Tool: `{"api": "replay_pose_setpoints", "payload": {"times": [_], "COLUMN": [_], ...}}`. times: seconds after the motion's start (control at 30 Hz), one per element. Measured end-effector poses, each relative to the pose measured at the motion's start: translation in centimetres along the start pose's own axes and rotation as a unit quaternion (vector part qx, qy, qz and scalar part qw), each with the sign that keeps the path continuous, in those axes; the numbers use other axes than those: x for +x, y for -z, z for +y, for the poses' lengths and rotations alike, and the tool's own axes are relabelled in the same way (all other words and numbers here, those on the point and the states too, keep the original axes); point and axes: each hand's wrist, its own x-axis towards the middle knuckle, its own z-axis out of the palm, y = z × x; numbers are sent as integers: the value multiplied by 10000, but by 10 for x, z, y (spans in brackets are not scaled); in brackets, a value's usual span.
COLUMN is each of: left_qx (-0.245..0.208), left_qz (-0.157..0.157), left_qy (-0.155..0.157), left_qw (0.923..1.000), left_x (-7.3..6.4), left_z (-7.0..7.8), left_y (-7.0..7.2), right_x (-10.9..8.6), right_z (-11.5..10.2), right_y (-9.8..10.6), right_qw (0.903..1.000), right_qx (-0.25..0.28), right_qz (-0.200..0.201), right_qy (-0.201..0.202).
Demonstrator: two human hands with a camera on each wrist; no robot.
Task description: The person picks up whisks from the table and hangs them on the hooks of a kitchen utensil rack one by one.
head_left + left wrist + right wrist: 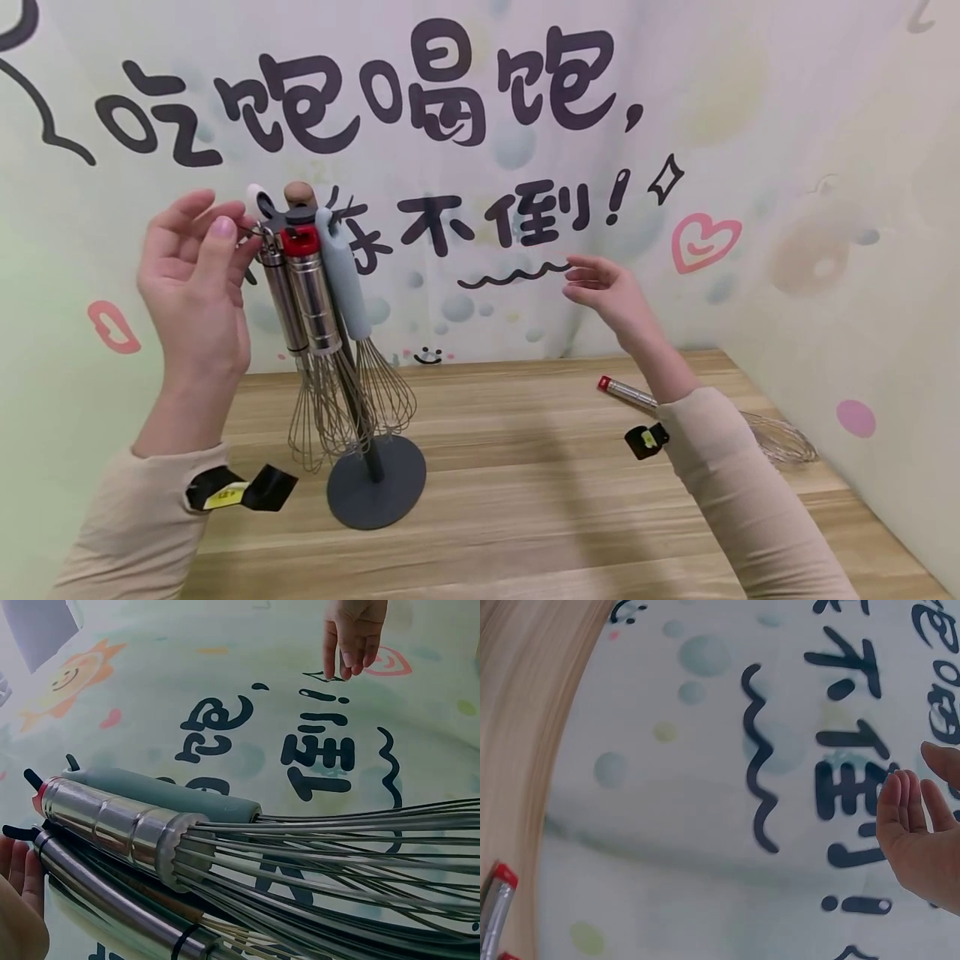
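A dark grey stand [397, 475] with a round base bears several hanging whisks. On its near side hang a plain steel-handled whisk [281, 287], a steel whisk with a red cap [315, 292] and a light-blue-handled whisk [345, 279]. My left hand [198, 287] is at the stand's top left, its fingertips beside the dark hook [19, 832] at the plain steel whisk's upper end. Whether they touch the hook is hard to tell. My right hand [611, 296] is raised in the air, fingers loosely extended, holding nothing.
Another red-capped whisk [630, 393] lies on the wooden table [510, 517] at right, partly behind my right forearm. A white handle [257, 198] and a wooden handle [300, 194] show behind the stand's top. A printed wall [465, 317] closes the back.
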Motion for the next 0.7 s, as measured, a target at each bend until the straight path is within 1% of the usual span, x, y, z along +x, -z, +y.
{"api": "replay_pose_setpoints", "payload": {"times": [0.17,0.4,0.7], "left_qx": [-54,-15,76], "left_qz": [-104,-27,37], "left_qy": [-16,-49,-147], "left_qw": [9999,10000,9999], "left_x": [0,0,0], "left_z": [-3,-5,-5], "left_y": [0,1,0], "right_x": [2,2,0], "right_z": [21,53,84], "right_y": [16,36,53], "right_qw": [9997,9980,9975], "right_qx": [-181,-505,-436], "right_qz": [43,191,282], "right_qy": [-153,-338,-479]}}
